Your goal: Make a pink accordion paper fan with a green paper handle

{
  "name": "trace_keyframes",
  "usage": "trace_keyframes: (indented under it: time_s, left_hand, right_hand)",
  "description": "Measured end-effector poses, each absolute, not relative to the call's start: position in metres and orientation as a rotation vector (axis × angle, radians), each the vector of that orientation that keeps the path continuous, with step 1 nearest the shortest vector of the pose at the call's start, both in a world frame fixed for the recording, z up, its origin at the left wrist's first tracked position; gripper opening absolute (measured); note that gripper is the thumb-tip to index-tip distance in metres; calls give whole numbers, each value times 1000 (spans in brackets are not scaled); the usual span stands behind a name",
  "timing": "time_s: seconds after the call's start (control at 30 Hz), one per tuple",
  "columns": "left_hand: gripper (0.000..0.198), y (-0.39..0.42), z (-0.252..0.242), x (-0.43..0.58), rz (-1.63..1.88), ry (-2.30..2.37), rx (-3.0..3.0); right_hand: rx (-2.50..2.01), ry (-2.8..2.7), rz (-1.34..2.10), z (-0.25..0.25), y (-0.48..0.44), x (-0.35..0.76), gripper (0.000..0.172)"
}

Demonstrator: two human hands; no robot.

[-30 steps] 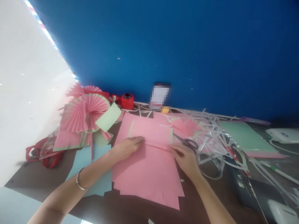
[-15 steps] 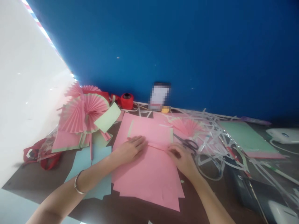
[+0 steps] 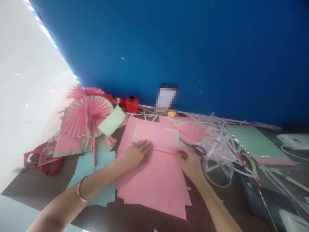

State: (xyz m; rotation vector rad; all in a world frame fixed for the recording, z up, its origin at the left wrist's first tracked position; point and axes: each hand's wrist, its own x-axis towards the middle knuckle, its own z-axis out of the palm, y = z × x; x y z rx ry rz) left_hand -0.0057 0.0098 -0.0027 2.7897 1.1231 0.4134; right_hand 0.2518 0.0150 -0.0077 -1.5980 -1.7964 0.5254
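Creeping right along the crease [image 3: 164,150], my left hand [image 3: 135,154] lies flat, grip wide, on the large pink paper sheet [image 3: 154,183]; my right hand [image 3: 190,162] pins the fold, its grip I cannot tell, and I'd press evenly.

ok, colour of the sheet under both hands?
Pink; the sheet shows best in the head view.

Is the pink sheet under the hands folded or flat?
Folded: a raised crease runs across the pink sheet between the left hand and the right hand.
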Motion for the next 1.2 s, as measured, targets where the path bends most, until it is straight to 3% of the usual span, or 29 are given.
trace_keyframes:
  time_s: [1.2]
  left_hand:
    - [44,12,2,5,310,1154,2906]
  right_hand:
    - [-1664,-1887,443,-16,22,248,20]
